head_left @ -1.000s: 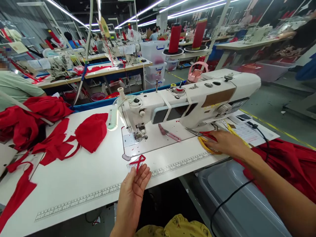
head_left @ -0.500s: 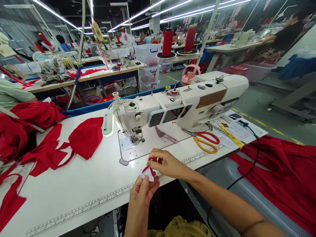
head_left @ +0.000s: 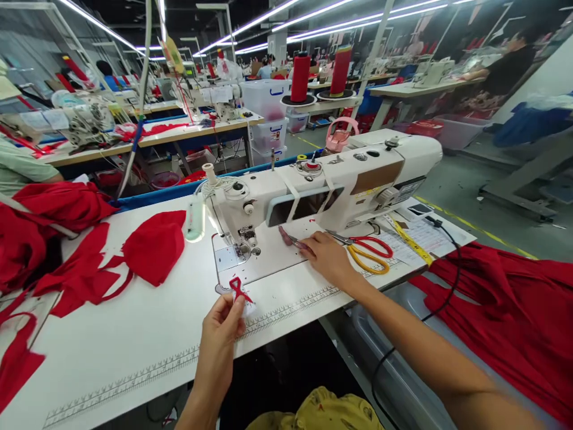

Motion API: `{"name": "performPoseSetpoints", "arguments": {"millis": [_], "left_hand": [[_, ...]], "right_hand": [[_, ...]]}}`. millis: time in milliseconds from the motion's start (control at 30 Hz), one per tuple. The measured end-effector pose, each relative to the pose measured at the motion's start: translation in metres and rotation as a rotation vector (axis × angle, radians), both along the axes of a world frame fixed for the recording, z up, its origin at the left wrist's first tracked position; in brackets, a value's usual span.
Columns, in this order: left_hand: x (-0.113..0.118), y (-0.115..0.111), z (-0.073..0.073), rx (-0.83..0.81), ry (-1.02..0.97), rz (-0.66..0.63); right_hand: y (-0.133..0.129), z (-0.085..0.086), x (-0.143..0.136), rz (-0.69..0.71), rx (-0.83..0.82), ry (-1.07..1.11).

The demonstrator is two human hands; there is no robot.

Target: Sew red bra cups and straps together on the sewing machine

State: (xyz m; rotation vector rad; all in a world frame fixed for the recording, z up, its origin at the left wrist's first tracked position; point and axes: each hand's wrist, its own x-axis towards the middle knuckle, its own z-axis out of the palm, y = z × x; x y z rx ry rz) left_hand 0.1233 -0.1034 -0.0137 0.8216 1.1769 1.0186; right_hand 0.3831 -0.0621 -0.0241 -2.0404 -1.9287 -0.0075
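My left hand (head_left: 221,322) pinches a small white piece of cloth (head_left: 249,308) with a narrow red strip (head_left: 237,285) looped and crossed on it, just in front of the sewing machine's needle plate. Under the machine arm, my right hand (head_left: 329,258) has its fingers closed over the handles of thread snips (head_left: 286,236), which lie on the machine bed; its fingertips are partly hidden. The white sewing machine (head_left: 331,179) stands behind both hands. Red- and yellow-handled scissors (head_left: 369,254) rest to the right of my right hand.
Red fabric pieces (head_left: 154,248) lie on the table's left side, with a red heap (head_left: 58,206) behind them. A yellow tape measure (head_left: 409,240) lies over written paper at the right. A black cable (head_left: 459,263) hangs past a grey bin (head_left: 416,304) with red fabric.
My right hand has let go of the cloth and red strip and moved up and right onto the thread snips. My left hand has shifted left, still pinching the cloth.
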Motion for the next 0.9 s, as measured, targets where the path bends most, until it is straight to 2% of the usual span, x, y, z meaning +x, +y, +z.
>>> {"name": "performPoseSetpoints", "arguments": {"millis": [133,300,367,500,567,667,900], "left_hand": [[0.004,0.003,0.001,0.001,-0.023,0.037],[0.006,0.001,-0.001,0.002,-0.027,0.035],[0.008,0.0,-0.001,0.009,-0.015,0.034],[0.014,0.0,0.002,0.018,-0.019,0.037],[0.016,0.0,0.004,0.017,-0.023,0.026],[0.015,-0.001,0.007,0.008,-0.016,0.008],[0.01,-0.007,0.006,-0.053,-0.064,-0.05]], "right_hand": [[-0.005,-0.006,0.016,-0.06,-0.018,-0.103],[-0.033,0.002,0.02,-0.147,-0.009,-0.156],[-0.046,0.008,0.011,-0.073,-0.062,-0.023],[-0.067,0.018,-0.023,0.272,-0.165,0.333],[-0.071,0.018,-0.039,0.37,-0.108,0.328],[-0.071,0.013,-0.053,0.44,0.021,0.239],[-0.067,0.005,-0.053,0.491,0.074,0.21]]}}
